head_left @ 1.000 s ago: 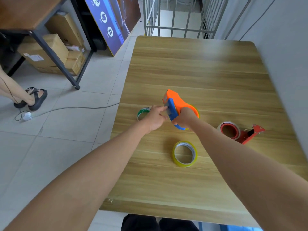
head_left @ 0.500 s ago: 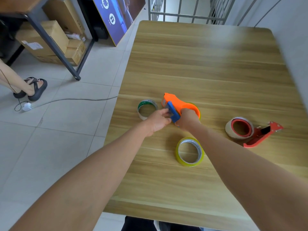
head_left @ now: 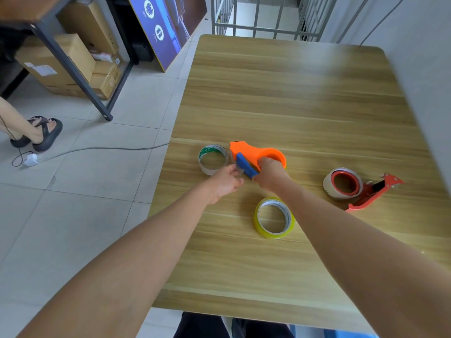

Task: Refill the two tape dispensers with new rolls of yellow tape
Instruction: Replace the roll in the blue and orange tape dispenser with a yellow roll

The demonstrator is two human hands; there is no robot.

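An orange tape dispenser (head_left: 253, 152) with a blue handle lies on the wooden table (head_left: 292, 98). My right hand (head_left: 271, 175) grips it at the handle and ring. My left hand (head_left: 225, 181) is beside the blue handle, fingers pinched on a clear strip of tape end. A nearly used-up roll with a green-printed core (head_left: 212, 159) lies just left of the dispenser. A full yellow tape roll (head_left: 273, 217) lies flat nearer to me. At the right lies a red dispenser (head_left: 373, 193) holding a roll with a red core (head_left: 343, 183).
The table's left edge runs close to my left hand. On the floor to the left lie a cable and white plug (head_left: 31, 159), a person's sandalled feet (head_left: 36, 134), and cardboard boxes (head_left: 61, 59) under a metal-framed desk. A grey wall borders the table's right side.
The orange dispenser has come down from a raised tilt to lie on the table. My left hand has pulled back slightly from the blue handle. The camera view shifted.
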